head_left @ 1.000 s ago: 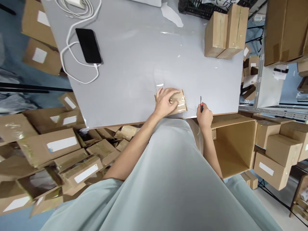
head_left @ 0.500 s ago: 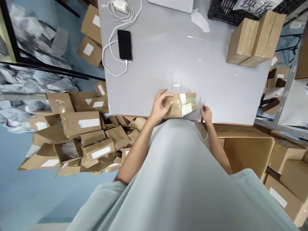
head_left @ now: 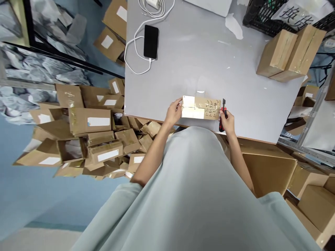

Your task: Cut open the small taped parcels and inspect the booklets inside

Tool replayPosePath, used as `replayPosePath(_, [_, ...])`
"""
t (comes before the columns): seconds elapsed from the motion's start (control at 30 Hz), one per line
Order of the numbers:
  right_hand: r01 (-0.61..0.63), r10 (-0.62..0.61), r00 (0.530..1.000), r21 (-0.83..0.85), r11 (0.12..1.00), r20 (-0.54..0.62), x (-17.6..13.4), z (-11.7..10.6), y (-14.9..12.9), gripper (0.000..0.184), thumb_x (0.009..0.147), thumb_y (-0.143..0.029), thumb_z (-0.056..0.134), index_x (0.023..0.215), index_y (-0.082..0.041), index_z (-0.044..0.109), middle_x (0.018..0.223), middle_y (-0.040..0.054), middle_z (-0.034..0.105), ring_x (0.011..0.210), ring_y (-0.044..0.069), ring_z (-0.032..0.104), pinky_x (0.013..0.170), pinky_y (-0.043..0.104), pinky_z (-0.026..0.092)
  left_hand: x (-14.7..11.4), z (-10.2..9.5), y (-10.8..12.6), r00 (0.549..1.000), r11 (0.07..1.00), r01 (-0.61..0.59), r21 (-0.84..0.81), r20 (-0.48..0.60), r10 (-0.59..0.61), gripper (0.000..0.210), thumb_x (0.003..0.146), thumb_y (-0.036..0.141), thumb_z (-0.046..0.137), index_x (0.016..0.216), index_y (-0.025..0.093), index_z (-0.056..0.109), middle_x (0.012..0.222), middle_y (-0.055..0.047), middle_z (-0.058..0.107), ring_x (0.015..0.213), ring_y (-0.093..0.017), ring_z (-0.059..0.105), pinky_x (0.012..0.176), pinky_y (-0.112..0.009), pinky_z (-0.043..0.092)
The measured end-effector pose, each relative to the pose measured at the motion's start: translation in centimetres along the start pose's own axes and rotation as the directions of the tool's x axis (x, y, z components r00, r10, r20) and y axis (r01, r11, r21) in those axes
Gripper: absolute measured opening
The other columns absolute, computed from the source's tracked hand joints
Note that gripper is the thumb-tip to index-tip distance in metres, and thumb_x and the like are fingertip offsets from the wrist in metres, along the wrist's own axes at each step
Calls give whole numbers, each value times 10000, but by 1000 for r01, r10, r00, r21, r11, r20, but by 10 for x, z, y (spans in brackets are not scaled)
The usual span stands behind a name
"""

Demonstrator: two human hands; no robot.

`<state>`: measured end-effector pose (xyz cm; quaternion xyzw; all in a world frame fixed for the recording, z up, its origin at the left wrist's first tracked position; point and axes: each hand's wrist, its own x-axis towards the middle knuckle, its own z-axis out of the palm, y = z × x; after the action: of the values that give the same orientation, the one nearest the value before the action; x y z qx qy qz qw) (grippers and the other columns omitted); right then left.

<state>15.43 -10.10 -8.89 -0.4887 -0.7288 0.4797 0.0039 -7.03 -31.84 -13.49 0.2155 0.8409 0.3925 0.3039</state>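
A small cardboard box [head_left: 206, 103] lies at the table's front edge, its face with white labels and handwritten marks turned up. My left hand [head_left: 173, 113] grips the box's left end, fingers behind it and partly hidden. In my right hand [head_left: 228, 123] is a red and black utility knife [head_left: 222, 124], its dark blade pointing away from me. The knife is right beside the box's right end, and the fingers there seem to touch the box. A strip of clear tape [head_left: 200, 89] shows just behind the box.
On the grey table [head_left: 183, 62] lie a black phone [head_left: 151, 42] and a white cable [head_left: 136, 38]. Two taped boxes [head_left: 277, 52] stand at the back right by a black crate [head_left: 258, 17]. Opened cartons [head_left: 91, 122] pile up at left; a large box [head_left: 267, 170] stands below right.
The box has turned so its labelled, written face points up. My left hand has moved onto its left end. My right hand has brought the knife close to its right end. The view has shifted.
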Motion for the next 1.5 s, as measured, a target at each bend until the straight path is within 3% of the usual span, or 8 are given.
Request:
replayPosePath(0.13, [7,-6,999,9,1000,-36,-1,-23,-4,366,1038,-541,531,928,-210,643,807,5,635,738,182,624,740,303,569,13,22,1,989,984,55,-171,142,-31,575,1066,520,468,1473,166,667,1401,-168,761,1236,-265,736,1109,-432,591])
replayPosePath(0.23, [-12,2,998,-151,989,-64,-7,-34,-15,358,1065,-492,500,1002,-196,692,918,62,711,835,216,674,817,334,573,14,23,2,984,971,85,-222,173,-46,538,1044,463,503,1458,164,673,1379,-162,765,1183,-259,752,1081,-432,607])
replayPosePath(0.4, [81,-123,990,-444,892,-68,-23,-39,-56,424,1130,-438,426,1272,-175,727,1096,133,795,987,264,720,902,344,533,12,9,7,984,979,-68,-191,150,98,597,964,366,661,1547,251,606,1556,-141,629,1355,-270,671,1101,-419,602])
replayPosePath(0.5, [187,-122,981,-561,806,151,-27,-30,-89,426,1167,-441,413,1317,-191,725,1070,111,824,941,267,736,827,318,496,14,7,8,958,975,-165,-151,212,195,641,867,259,753,1498,265,646,1609,-133,552,1499,-303,561,1186,-450,562])
replayPosePath(0.63, [374,-78,910,-726,577,407,-23,-5,-129,368,1182,-403,441,1295,-215,737,1239,131,819,1068,286,745,839,315,466,17,11,4,943,970,-149,-194,268,199,662,826,179,769,1471,282,664,1615,-113,523,1528,-304,529,1266,-481,503])
replayPosePath(0.83, [503,47,842,-814,290,537,-9,27,-164,460,1198,-429,398,1383,-148,712,1297,197,784,1142,336,758,888,372,500,17,12,-3,924,951,-167,-261,294,243,643,852,194,760,1479,287,656,1554,-106,588,1526,-322,510,1277,-514,491])
replayPosePath(1.07, [544,105,815,-816,198,569,-2,40,-180,462,1192,-403,418,1407,-117,711,1313,229,780,1193,355,767,940,401,537,20,10,-5,911,946,-148,-288,332,243,690,827,190,785,1497,286,652,1574,-114,555,1527,-324,508,1259,-498,500])
replayPosePath(1.5, [568,134,806,-817,99,576,-3,57,-190,439,1084,-23,412,1337,-85,765,1304,258,784,1196,340,782,955,405,566,21,10,-9,907,951,-160,-264,342,248,661,834,179,787,1474,275,652,1522,-108,610,1449,-311,576,1231,-482,512])
